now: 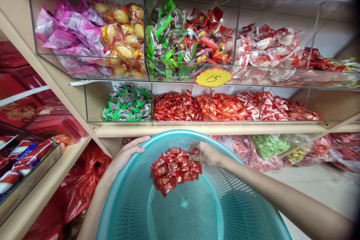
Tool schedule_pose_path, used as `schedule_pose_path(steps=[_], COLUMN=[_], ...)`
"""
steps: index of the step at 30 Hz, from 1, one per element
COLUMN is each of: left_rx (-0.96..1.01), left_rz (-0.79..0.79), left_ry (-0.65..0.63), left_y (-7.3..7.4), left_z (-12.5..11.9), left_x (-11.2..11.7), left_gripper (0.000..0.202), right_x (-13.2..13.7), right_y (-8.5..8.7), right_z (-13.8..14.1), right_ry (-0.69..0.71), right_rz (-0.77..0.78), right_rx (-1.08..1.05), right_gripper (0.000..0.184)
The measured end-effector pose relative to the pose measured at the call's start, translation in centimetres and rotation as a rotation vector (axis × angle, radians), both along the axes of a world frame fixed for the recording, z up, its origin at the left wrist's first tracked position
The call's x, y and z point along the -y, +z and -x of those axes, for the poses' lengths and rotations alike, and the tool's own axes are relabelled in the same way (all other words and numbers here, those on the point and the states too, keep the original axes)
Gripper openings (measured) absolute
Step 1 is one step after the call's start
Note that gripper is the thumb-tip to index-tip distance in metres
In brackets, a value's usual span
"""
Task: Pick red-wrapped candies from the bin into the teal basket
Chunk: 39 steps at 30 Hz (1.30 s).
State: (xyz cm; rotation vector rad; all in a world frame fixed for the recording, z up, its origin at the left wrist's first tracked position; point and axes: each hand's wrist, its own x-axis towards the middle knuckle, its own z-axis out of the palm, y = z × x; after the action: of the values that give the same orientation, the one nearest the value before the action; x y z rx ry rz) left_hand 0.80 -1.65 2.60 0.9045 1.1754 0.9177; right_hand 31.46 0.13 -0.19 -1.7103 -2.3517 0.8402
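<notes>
A large teal plastic basket (184, 217) with mesh walls is in front of me, tilted against the shelf. My left hand (129, 153) grips its left rim, fingers laid along the outer edge. Inside the basket, a cluster of small shiny red candy packets (176, 168) rests against the far part. My right hand (206, 153) reaches in over the right rim, its fingers curled and pinched at the upper right edge of the cluster. How many packets those fingers hold is hidden.
Clear bins of red packets (177, 107), orange-red packets (227, 107) and green-and-silver candies (128, 103) line the lower shelf. Above them, larger wrapped sweets (122, 50) fill another row, with a yellow price tag (214, 78). A red plastic bag (81, 183) lies left; bagged sweets (270, 145) lie right.
</notes>
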Motion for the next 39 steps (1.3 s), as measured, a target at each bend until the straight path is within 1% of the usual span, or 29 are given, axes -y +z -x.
schedule_pose_path(steps=[5,8,10,14,19,23,27,33,39], left_rx=[0.046,0.025,-0.01,-0.022,-0.039,-0.05,-0.044,-0.06,-0.081], left_rz=[0.014,0.02,0.009,-0.019,-0.014,-0.03,-0.014,-0.033,-0.066], left_ry=[-0.012,-0.007,0.007,0.003,0.008,0.021,0.009,0.003,0.005], left_y=[0.0,-0.1,0.0,0.1,0.1,0.2,0.3,0.3,-0.1], left_z=[0.0,0.0,0.0,0.0,0.1,0.0,-0.1,-0.1,0.1], left_x=[0.1,0.1,0.0,0.0,-0.1,0.0,0.1,0.2,-0.2], left_gripper=[0.052,0.056,0.054,0.049,0.046,0.042,0.044,0.045,0.042], right_x=[-0.3,-0.5,-0.6,-0.6,-0.8,-1.0,-1.1,-1.3,-1.2], right_y=[0.1,0.3,0.7,1.8,2.7,2.7,2.5,2.1,1.6], right_z=[0.0,-0.6,-1.0,-0.9,0.6,1.2,1.1,0.7,0.5], right_ry=[-0.012,-0.005,0.043,0.151,0.154,0.145,0.152,0.162,0.121], right_rz=[-0.01,-0.084,-0.127,-0.123,-0.084,-0.063,-0.046,-0.01,0.001], right_rx=[-0.005,0.025,0.084,0.211,0.35,0.388,0.389,0.339,0.262], right_gripper=[0.019,0.02,0.018,0.012,0.007,0.013,0.018,0.021,0.022])
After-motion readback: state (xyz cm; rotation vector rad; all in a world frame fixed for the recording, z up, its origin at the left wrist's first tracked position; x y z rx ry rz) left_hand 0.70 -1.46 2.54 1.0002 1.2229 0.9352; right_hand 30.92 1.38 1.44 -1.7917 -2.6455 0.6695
